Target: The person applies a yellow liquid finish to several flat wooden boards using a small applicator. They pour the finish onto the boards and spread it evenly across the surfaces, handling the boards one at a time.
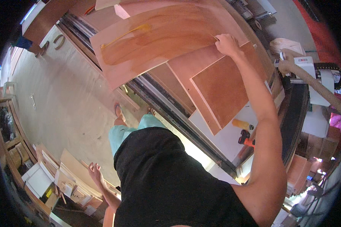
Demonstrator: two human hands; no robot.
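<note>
A large wooden panel lies across the workbench in front of me. A wet, brownish film covers much of its face, and a thick streak of yellow glue sits on its left half. My right hand is closed over the panel's right part. From its fingers pokes a thin, pale edge of something mostly hidden in the grip. My left hand hangs low at my left side, away from the bench, its fingers loosely bent and apart with nothing seen in them.
Nearer on the bench lie a smaller brown board, a yellow bottle and a red-and-black power tool. A ribbed hose runs along the right. Offcut boards are stacked at lower left. Dark metal rails cross beneath the panels.
</note>
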